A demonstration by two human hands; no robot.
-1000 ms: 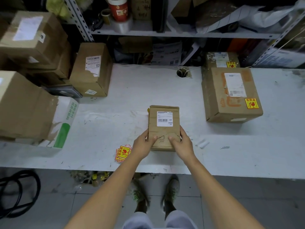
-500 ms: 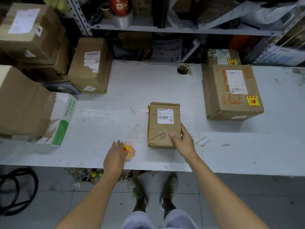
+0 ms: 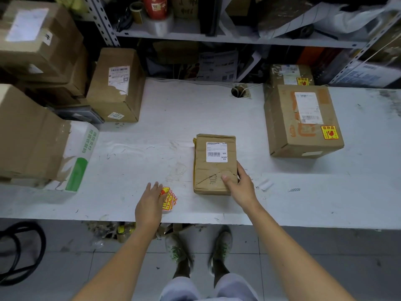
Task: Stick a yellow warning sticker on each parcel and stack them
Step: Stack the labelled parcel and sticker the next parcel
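Small parcel [image 3: 214, 164] sits mid-way across the table [image 3: 165, 118], no yellow sticker on it yet; right hand [image 3: 238, 187] grips its near corner, thumb on top. At eight o'clock from it, left hand [image 3: 149, 205] lies flat-fingered over the sticker pile [image 3: 170, 199], holding nothing. Best to peel just one while the parcel is pinned firm. Stickered box [image 3: 303, 120] waits at two o'clock

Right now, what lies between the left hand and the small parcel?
Head view: the loose yellow stickers, partly hidden by the left hand, then bare table up to the small parcel.
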